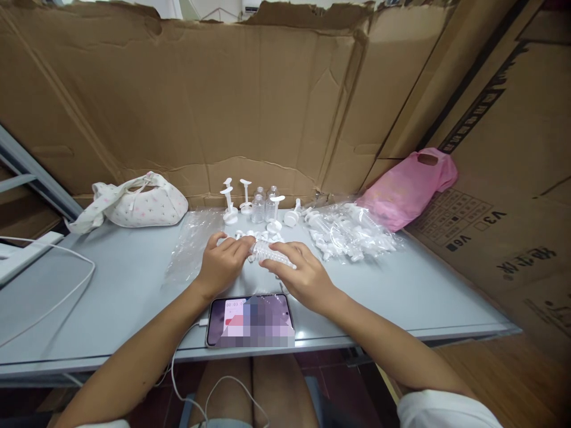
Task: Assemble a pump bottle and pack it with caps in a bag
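A clear ribbed plastic bottle (273,254) lies sideways between my hands, above the table. My right hand (307,276) is closed around its right part, thumb below and fingers on top. My left hand (225,261) has its fingers curled together at the bottle's left end, hiding that end and any cap on it. Small white plastic parts (263,236) lie just behind my hands. Farther back stand white pump-like pieces with round bases (230,215) and two clear bottles (257,208).
A phone (218,321) with a white cable lies at the table's front edge. Flat clear plastic (190,244) is on the left, a clear bag of white parts (352,229) on the right. A patterned cloth bag (151,205), a pink bag (401,190) and cardboard walls (200,95) surround the table.
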A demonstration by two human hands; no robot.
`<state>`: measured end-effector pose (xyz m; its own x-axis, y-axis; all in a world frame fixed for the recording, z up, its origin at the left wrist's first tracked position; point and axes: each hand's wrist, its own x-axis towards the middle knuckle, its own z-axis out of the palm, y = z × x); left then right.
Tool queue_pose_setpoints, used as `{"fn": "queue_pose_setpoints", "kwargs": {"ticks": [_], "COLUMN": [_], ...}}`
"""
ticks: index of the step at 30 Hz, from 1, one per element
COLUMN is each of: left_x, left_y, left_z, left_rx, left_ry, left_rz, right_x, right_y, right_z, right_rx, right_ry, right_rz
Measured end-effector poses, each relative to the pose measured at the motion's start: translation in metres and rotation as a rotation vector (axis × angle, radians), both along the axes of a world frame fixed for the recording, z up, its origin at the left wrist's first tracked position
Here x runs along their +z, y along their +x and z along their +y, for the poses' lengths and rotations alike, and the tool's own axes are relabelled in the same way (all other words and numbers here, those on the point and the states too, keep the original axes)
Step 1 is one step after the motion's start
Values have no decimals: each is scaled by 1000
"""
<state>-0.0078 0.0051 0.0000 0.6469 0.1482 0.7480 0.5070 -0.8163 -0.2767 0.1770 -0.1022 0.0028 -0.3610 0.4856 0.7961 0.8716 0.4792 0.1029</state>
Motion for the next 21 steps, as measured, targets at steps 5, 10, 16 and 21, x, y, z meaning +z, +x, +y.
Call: {"fn": "queue_pose_setpoints", "kwargs": {"ticks": [5, 10, 16, 21], "left_x": [0, 0, -2, 7], "left_y": [0, 0, 12, 19], "left_z": [-1, -1, -12, -20], "left_rx": [33, 13, -172, -212], "left_ry": [49, -18, -360, -483], "left_rz": [13, -19, -105, 71], "right_x": [-5, -2, 6, 8], "right_y": [-2, 4, 10, 7], "right_z": [-1, 5, 11, 7], "right_rx": [21, 192, 425, 413], "right_ry": [-168, -277, -503, -604], "right_rz": [230, 508, 1067, 858]}}
